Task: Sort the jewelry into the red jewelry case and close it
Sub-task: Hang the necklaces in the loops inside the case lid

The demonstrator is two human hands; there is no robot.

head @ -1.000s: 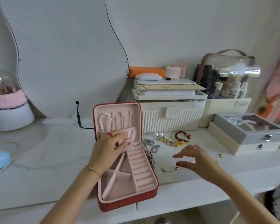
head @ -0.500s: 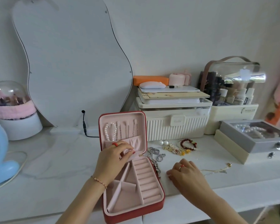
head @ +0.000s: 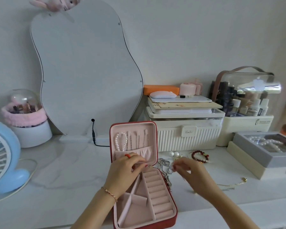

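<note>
The red jewelry case (head: 169,219) lies open on the white tabletop, its pink lid upright with a pearl strand (head: 120,142) hanging inside. My left hand (head: 124,172) pinches the elastic pocket at the lid's lower edge. My right hand (head: 191,174) hovers just right of the case, fingers curled over a silver chain (head: 163,164); whether it holds the chain is unclear. Pearl earrings (head: 174,154), a red bead bracelet (head: 199,156) and a thin gold necklace (head: 233,184) lie on the table to the right.
A ribbed cream storage box (head: 185,134) stands right behind the jewelry. A grey glass-lidded box (head: 262,152) sits at right, a cosmetics organiser (head: 244,103) behind it. A curvy mirror (head: 86,68) leans on the wall; a blue fan (head: 5,156) is at left.
My right hand moved from the table's front edge up and back to the silver chain beside the case. My left hand stayed at the lid pocket.
</note>
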